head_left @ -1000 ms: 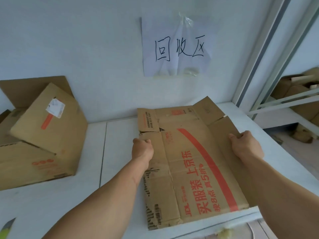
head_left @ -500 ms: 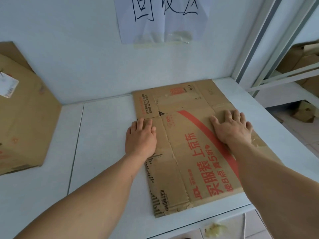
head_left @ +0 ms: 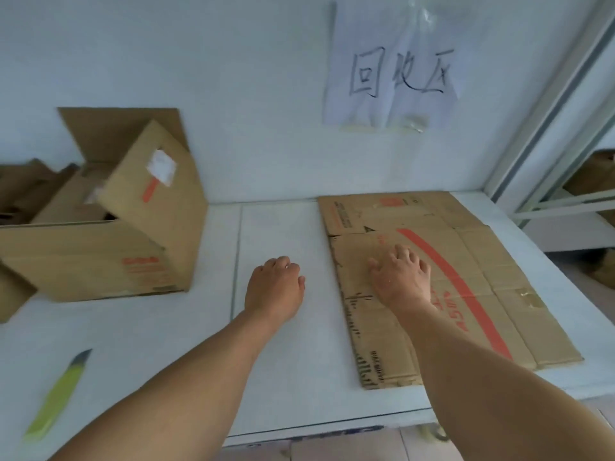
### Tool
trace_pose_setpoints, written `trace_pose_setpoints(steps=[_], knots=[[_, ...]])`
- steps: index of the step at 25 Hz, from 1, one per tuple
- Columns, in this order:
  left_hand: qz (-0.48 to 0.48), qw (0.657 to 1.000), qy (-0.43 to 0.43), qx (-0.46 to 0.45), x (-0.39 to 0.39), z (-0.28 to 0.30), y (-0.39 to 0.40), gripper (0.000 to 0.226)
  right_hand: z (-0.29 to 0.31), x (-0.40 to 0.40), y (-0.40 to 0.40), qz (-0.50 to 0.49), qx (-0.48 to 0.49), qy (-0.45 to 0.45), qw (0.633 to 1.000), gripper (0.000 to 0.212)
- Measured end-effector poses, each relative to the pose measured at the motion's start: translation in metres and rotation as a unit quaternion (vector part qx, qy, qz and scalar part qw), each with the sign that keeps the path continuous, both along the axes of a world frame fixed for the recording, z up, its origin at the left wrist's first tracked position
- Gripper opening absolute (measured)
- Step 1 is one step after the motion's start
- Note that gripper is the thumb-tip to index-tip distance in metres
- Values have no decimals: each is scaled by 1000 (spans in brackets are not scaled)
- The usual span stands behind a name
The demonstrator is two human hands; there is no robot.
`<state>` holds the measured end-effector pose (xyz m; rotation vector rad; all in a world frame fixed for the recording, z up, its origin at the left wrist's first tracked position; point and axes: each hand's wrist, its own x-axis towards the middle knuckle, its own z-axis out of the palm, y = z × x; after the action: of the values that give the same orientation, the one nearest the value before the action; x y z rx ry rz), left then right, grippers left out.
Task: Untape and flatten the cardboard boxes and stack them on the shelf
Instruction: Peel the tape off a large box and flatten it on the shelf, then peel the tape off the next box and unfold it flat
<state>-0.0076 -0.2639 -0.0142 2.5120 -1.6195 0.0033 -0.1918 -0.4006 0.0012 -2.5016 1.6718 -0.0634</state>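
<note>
a flattened cardboard box [head_left: 432, 281] lies on the white shelf [head_left: 283, 361], the right hand [head_left: 401, 277] resting on it with fingers spread, the left hand [head_left: 274, 287] loosely curled and empty beside it; light, stiff, probably best gripped at opposite edges.

bare shelf [head_left: 276, 361] between upright box [head_left: 100, 254] (left) and flattened box [head_left: 499, 277]

Two bare forearms in view, no sleeves up to the frame edge. Left hand [head_left: 274, 287] and right hand [head_left: 401, 277]: no gloves, no rings, no watch or wristband (wrists fully visible behind each hand). Nails short and unpainted as far as the blur allows. No marks or bandages that I can make out.
</note>
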Motion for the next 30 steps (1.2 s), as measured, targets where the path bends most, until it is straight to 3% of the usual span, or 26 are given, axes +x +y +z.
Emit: trace_pose_setpoints(steps=[5,9,11,14,17,19,20,23,25,28,30], knots=[[9,991,-55,-122,68,41,97,24,43,108,93,114,-19,-25,993,54],[115,951,-44,-284,106,79,162,32,78,183,160,166,19,-129,977,57],[200,896,8,-396,125,90,189,32,94,214,187,166,83,-225,957,63],[373,750,165,-521,167,87,217,42,113,243,213,137,201,-367,898,69],[385,686,323,-526,204,83,230,53,119,257,217,48,334,-444,830,69],[355,604,507,-502,213,92,231,53,115,264,215,37,384,-452,804,66],[352,588,550,-477,215,93,231,58,113,266,215,38,399,-459,793,59],[320,671,499,-446,219,75,230,54,105,264,215,27,414,-490,767,47],[318,713,428,-455,213,62,228,58,99,253,211,19,411,-514,753,58],[312,732,418,-439,187,61,231,60,91,226,207,-9,391,-542,744,69],[288,747,427,-420,166,58,231,76,89,205,203,-48,361,-554,748,70]])
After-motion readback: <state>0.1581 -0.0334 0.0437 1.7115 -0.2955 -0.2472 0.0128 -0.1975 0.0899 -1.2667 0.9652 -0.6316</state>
